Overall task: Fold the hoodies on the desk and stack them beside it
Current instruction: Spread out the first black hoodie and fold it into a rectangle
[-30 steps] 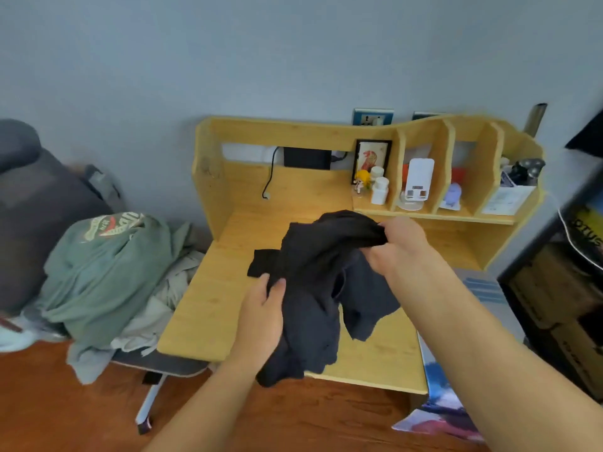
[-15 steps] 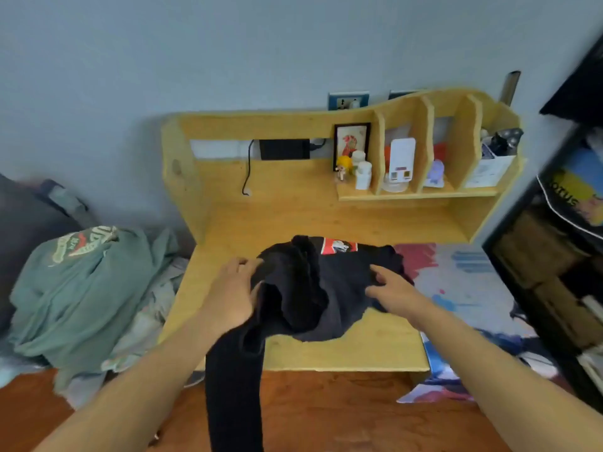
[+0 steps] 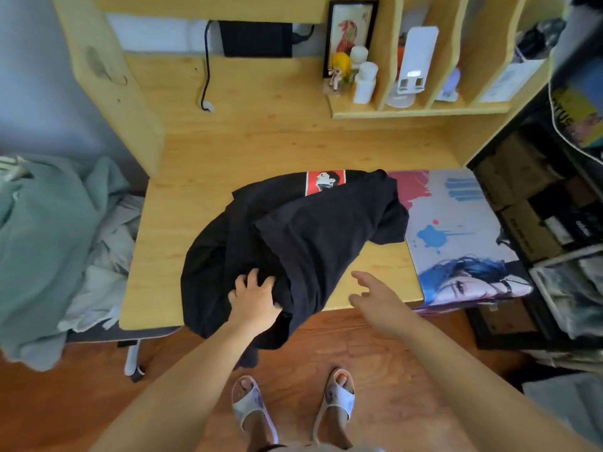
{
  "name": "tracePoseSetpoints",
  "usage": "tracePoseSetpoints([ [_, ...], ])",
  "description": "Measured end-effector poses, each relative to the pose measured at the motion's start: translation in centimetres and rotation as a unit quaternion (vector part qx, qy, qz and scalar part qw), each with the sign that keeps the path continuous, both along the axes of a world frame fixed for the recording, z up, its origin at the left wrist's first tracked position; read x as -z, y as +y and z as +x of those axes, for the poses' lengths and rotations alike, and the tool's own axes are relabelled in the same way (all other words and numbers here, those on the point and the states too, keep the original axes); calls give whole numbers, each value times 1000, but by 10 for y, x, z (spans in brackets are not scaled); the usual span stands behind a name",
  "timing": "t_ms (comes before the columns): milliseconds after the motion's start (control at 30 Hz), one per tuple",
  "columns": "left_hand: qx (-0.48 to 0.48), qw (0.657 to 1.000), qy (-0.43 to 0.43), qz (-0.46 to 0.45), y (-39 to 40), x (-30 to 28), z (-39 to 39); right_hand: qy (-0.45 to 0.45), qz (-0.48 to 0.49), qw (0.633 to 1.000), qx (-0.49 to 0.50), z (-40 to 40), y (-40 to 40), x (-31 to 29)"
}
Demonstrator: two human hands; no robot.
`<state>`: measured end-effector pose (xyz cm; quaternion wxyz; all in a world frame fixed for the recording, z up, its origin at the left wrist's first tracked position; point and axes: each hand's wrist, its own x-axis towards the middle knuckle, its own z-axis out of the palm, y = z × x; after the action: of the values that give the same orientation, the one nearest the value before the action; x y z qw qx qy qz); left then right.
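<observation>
Garment: 1 black hoodie (image 3: 293,243) lies crumpled on the desk (image 3: 261,151), toward its near edge; the lower part hangs over that edge toward the floor. A red printed patch (image 3: 325,182) faces up at the far side.
Long axis: judged to run from the far right of the desk to the near left, ending at the overhang. The bunching hides the sleeves and hem, so the true outline cannot be told.
Left hand: the left hand (image 3: 253,300) rests on the near part of the hoodie with fingers curled into the cloth, holding a fold of it.
Right hand: the right hand (image 3: 375,296) hovers just beside the garment's right flank, fingers apart and relaxed, holding nothing, over the near desk edge.
Key relation: the cloth lies directly left of and beyond the right hand; the left hand is already on it, so the right hand is the free one for the next grip.
Step in hand: judged as spreading the hoodie flat before the first fold.
Open room: bare desk surface lies beyond and left of the garment.
Limits: a printed mat (image 3: 456,230) borders the right; a pile of pale green clothing (image 3: 49,243) sits beside the desk on the left.
Risk: the overhanging part could pull the garment off the near edge.
</observation>
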<state>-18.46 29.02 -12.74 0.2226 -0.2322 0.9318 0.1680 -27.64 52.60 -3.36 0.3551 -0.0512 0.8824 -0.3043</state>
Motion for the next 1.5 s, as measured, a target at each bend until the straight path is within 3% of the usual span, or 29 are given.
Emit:
tracePoseSetpoints([
  [67, -134, 980, 90, 118, 0, -17, 0, -10, -18, 1000, 0, 10, -8, -9],
  [133, -260, 914, 194, 244, 2, -53, 1, -15, -33, 999, -3, 14, -17, -15],
  [233, -275, 862, 301, 301, 1, -117, 6, 33, -84, 996, -4, 12, -42, -32],
  [300, -268, 845, 311, 343, -2, -161, 5, 86, -122, 989, -21, 5, -71, -46],
  [367, -224, 858, 301, 351, -9, -195, 0, 134, -114, 982, -63, -11, -107, -56],
  [433, -116, 898, 291, 308, -15, -218, -1, 118, -112, 985, -62, -30, -135, -63],
  [567, -4, 944, 233, 233, -33, -227, 8, -130, -205, 970, 21, -63, -152, -81],
  [633, 18, 954, 200, 222, -42, -224, 14, -178, -194, 965, 3, -74, -153, -87],
  [667, 28, 956, 189, 224, -44, -222, 16, -160, -177, 971, -4, -76, -155, -85],
  [733, 47, 956, 184, 225, -43, -220, 21, -36, -63, 995, -69, -74, -162, -84],
  [800, 72, 954, 193, 219, -38, -218, 22, 66, 81, 971, -215, -60, -170, -76],
  [867, 81, 951, 201, 218, -35, -213, 26, 120, 129, 935, -306, -53, -165, -61],
  [933, 68, 959, 212, 177, -40, -198, 34, 164, 110, 948, -250, -60, -145, -47],
  [1033, -5, 969, 238, 64, -66, -159, 55, 218, 63, 974, -3, -79, -83, -48],
  [1133, -137, 964, 228, -16, -99, -125, 78, 265, 80, 933, 232, -81, 5, -61],
  [1233, -291, 926, 242, 14, -99, -106, 87, 271, 90, 901, 326, -52, 68, -56],
  [1267, -362, 893, 257, 70, -92, -101, 85, 245, 81, 903, 343, -41, 77, -44],
  [1300, -462, 832, 256, 170, -84, -99, 79, 210, 73, 906, 360, -29, 83, -33],
  [1367, -618, 633, 243, 399, -65, -94, 71, 152, 45, 903, 400, -8, 90, -9],
  [1400, -636, 582, 245, 444, -56, -91, 70, 134, 27, 902, 410, 0, 94, 3],
  [1433, -622, 594, 251, 443, -50, -89, 70, 120, 10, 906, 406, 8, 99, 15],
  [1500, -581, 655, 283, 392, -40, -88, 73, 109, 2, 932, 345, 19, 109, 31],
])
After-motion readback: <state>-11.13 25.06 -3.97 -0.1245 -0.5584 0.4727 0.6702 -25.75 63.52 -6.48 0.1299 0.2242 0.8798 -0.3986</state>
